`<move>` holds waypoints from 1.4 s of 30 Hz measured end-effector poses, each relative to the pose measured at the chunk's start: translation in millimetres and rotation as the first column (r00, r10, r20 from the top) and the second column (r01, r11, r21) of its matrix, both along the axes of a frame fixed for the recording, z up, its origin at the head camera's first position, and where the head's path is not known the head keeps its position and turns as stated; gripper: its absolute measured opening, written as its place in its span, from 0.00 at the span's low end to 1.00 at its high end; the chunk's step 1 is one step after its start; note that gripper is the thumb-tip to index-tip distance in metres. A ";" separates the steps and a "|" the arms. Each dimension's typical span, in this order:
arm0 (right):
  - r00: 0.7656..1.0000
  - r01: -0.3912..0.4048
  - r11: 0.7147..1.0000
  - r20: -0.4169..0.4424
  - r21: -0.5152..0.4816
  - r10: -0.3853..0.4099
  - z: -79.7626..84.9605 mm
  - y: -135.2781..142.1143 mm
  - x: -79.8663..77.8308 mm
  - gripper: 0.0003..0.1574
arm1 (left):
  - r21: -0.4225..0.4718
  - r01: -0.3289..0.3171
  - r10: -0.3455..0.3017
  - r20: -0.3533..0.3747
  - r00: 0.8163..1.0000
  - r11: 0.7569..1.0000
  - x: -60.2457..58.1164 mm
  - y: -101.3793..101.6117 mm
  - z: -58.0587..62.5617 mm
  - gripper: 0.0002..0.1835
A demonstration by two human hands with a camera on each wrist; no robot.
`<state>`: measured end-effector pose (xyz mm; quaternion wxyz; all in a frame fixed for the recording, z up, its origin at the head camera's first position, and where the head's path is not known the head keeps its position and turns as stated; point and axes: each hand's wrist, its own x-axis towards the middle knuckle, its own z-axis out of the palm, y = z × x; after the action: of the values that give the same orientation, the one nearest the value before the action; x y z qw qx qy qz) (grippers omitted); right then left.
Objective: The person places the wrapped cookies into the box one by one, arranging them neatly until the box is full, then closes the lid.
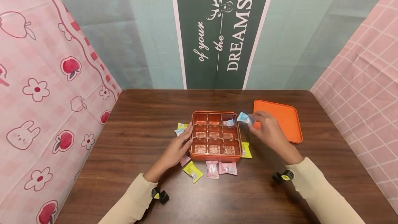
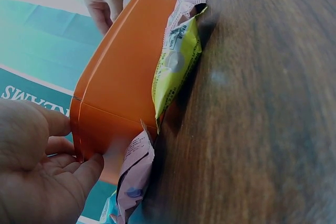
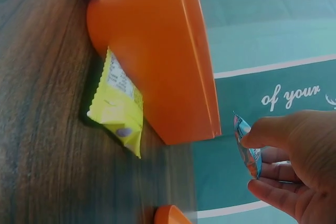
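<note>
An orange box (image 1: 216, 157) with a tray of nine compartments stands on the table. My left hand (image 1: 176, 150) rests against its left wall, fingers along the side and touching the rim. In the back right compartment lies a blue wrapped candy (image 1: 228, 122). My right hand (image 1: 268, 129) pinches another blue wrapped candy (image 1: 244, 118) between thumb and fingers, just right of the box's back right corner. That held candy (image 3: 249, 149) is seen edge-on in the right wrist view. In the left wrist view the left hand (image 2: 39, 166) touches the orange wall.
An orange lid (image 1: 287, 120) lies at the back right of the table (image 1: 242, 196). Pink candies (image 1: 212, 169) and a yellow candy (image 1: 193, 172) lie in front of the box. Another yellow candy (image 1: 246, 150) is at its right, and several more lie partly hidden by the left hand.
</note>
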<state>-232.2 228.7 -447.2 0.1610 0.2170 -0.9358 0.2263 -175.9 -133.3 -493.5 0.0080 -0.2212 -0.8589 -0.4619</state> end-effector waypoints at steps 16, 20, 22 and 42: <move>0.999 -0.011 1.000 0.044 0.013 0.011 9.3 -17.5 -3.3 0.25 | -0.011 0.006 -0.006 0.018 1.000 1.000 -0.9 -1.1 -1.1 0.29; 0.999 -0.023 1.000 0.044 -0.003 0.023 9.8 -21.8 -5.3 0.26 | -0.009 0.006 -0.006 0.019 1.000 1.000 -0.7 -1.2 -1.7 0.29; 0.999 -0.036 0.999 0.040 -0.011 0.037 10.2 -23.7 -6.4 0.25 | -0.006 0.006 -0.006 0.013 1.000 1.000 -0.3 -1.1 -1.4 0.29; 0.996 -0.064 0.997 0.052 -0.037 0.066 5.6 -41.1 -9.0 0.25 | 0.006 0.003 -0.003 0.003 1.000 1.000 -0.1 -0.4 -0.3 0.29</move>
<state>-241.2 187.6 -441.6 0.1323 0.2385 -0.9281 0.2534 -176.0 -133.8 -493.7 0.0068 -0.2220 -0.8570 -0.4650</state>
